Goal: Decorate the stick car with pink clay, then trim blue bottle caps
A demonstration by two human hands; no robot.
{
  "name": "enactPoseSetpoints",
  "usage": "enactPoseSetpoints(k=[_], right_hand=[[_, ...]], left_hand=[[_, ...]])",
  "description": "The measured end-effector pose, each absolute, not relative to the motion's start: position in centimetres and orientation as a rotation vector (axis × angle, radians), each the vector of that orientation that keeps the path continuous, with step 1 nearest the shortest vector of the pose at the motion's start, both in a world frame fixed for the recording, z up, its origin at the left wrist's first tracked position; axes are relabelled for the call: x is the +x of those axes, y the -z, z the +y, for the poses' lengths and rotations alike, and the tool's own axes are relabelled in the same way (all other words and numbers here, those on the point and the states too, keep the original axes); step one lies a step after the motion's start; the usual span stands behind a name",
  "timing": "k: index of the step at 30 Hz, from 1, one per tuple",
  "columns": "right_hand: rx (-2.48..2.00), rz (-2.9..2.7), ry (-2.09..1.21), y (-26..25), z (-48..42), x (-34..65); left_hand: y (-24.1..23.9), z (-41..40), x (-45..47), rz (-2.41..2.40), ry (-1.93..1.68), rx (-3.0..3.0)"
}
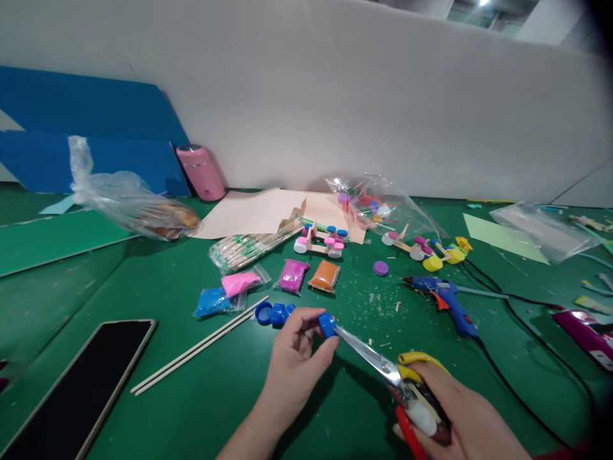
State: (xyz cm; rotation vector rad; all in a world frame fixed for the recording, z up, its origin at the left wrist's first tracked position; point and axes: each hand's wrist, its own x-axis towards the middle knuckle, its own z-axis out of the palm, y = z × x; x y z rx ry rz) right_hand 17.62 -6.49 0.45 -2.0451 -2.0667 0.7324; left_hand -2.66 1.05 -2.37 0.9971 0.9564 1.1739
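My left hand pinches a blue bottle cap between thumb and fingers, above the green table. In my right hand is a pair of scissors, its blades pointing left. The blade tip touches the cap's right side; whether it has gone into the plastic I cannot tell. Yellow and red handle parts show around the right hand's fingers. Just behind my left hand, several more blue caps lie on the table, partly covered by the fingers. Two thin wooden sticks rest left of them.
A phone lies front left. Clay packets, bundled sticks and small wheeled stick models are farther back. At right, a blue glue gun trails a black cable. A pink flask stands by the wall.
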Motion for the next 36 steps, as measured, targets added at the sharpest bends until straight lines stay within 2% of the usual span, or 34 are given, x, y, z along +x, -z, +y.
enactPoseSetpoints(k=[5, 16, 24, 36], right_hand=[[-2.026, -2.045, -0.776, -0.2, -6.8, 17.6], [-2.008, -2.123, -0.584, -1.4, -6.6, 17.9], [-2.030, -2.038, -0.857, -2.1, -6.6, 17.6], [-2.004, -2.139, -0.816, -2.0, -7.0, 17.9]], left_hand=[[2.0, 0.9, -2.7, 1.056, -1.214, 1.098], [2.7, 1.1, -2.7, 1.054, -1.341, 1.228], [2.5, 0.8, -2.7, 1.032, -1.374, 1.257], [3.3, 0.9, -2.7, 1.007, -1.441, 1.384]])
